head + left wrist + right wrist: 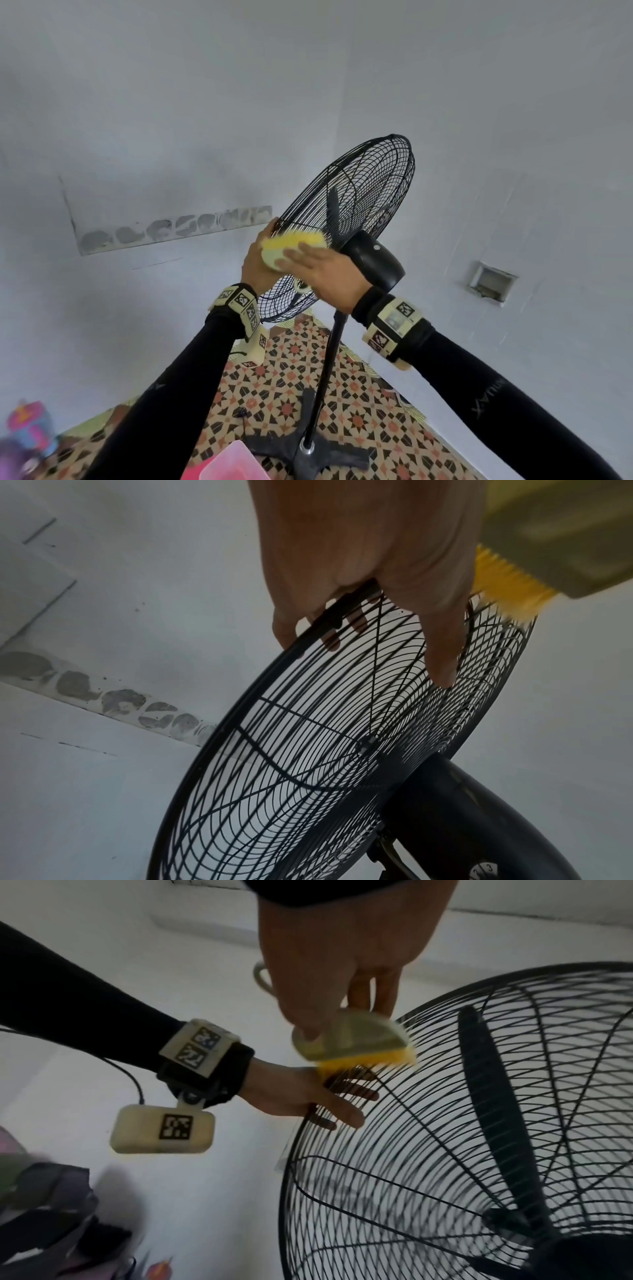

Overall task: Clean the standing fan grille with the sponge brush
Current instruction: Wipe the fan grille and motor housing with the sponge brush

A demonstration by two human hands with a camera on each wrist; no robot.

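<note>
Grille: black concentric wire rings

— What did the person wear?
— Black long sleeves; the right one bore pale lettering just behind its wrist band.
— And the wrists?
— Cream blocks with black-and-white square markers on black straps. A cream camera box hung under the left wrist, with a thin black cable.

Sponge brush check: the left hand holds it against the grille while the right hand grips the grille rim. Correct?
Hands are swapped. In the right wrist view the right hand holds the sponge brush against the grille; the left hand grips the rim.
</note>
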